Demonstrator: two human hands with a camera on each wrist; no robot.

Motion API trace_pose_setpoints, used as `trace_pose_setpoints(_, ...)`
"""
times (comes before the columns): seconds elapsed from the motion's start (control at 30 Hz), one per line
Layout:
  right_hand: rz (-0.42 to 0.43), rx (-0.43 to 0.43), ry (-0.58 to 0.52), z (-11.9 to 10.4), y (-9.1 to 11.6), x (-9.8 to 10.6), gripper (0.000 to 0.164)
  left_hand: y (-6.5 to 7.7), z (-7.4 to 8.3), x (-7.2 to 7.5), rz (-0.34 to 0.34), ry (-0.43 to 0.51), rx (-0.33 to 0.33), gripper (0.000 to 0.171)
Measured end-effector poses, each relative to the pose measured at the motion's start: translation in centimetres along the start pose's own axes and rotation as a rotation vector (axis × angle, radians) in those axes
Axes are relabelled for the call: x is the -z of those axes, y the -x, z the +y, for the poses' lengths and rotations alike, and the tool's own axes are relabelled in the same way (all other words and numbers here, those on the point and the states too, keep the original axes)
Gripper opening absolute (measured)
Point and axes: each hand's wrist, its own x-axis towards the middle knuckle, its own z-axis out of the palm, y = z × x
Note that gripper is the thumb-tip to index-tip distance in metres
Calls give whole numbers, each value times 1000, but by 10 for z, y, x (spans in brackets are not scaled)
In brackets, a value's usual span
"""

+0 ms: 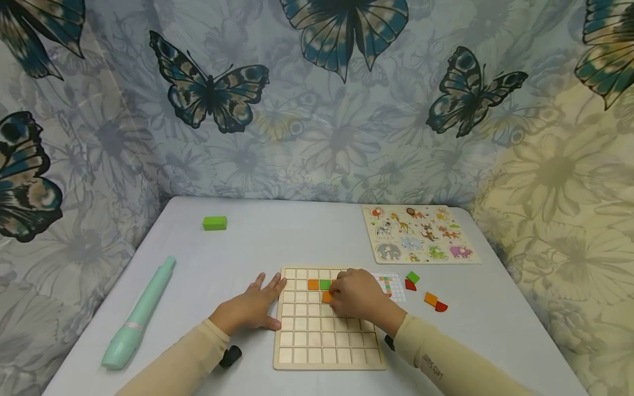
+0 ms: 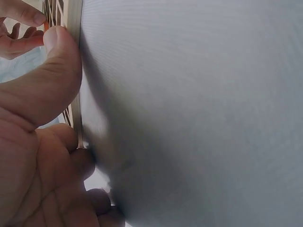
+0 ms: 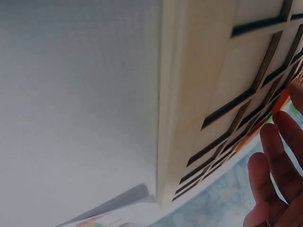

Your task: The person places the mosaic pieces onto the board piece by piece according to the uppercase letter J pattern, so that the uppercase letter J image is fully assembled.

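A wooden grid board [image 1: 307,341] lies flat at the table's front middle. In its upper rows sit an orange tile [image 1: 313,284] and a green tile [image 1: 324,284]. My right hand [image 1: 360,294] reaches over the board and pinches another orange tile [image 1: 326,297] between thumb and finger; this orange tile [image 3: 282,100] shows at the fingertips in the right wrist view. My left hand [image 1: 255,305] rests at the board's left edge, fingers spread, with the thumb [image 2: 59,56] against the edge in the left wrist view. My right hand hides part of the board's upper right.
Right of the board lies a pattern card [image 1: 396,286], partly behind my hand. Near it are a green tile [image 1: 413,277], an orange tile [image 1: 431,298] and red pieces [image 1: 441,307]. Farther off are an animal puzzle board [image 1: 421,234], a green block [image 1: 215,223] and a mint-green wand-like object [image 1: 141,316].
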Motion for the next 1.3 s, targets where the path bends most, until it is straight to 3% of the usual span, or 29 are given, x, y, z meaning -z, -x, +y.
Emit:
trace_pose_setpoints(0.23,0,30,16,-3,-4,-1,9,1,-2,1,6,46,-1,101)
trace_pose_setpoints(0.43,-42,-28,-4,-4,-4,-1,13,0,-2,1,21,69,16,101)
trace_pose_setpoints(0.6,5,-117,-84,5,6,6,14,-2,-2,1,37,68,21,101)
trace_pose_setpoints(0.77,-22,-284,-55,54,29,23,6,-3,-4,1,34,54,32,101)
trace_pose_setpoints(0.9,-173,-461,-22,110,51,32,21,-2,-5,1,39,37,34,100)
trace_pose_setpoints(1.0,-290,-524,-45,140,65,32,30,-1,-6,0,44,26,28,100)
trace_pose_setpoints(1.13,-352,-533,-100,160,76,28,28,0,-6,-1,46,20,23,100)
trace_pose_setpoints(1.3,-351,-574,-153,167,84,30,27,-1,-6,-1,53,11,17,99)
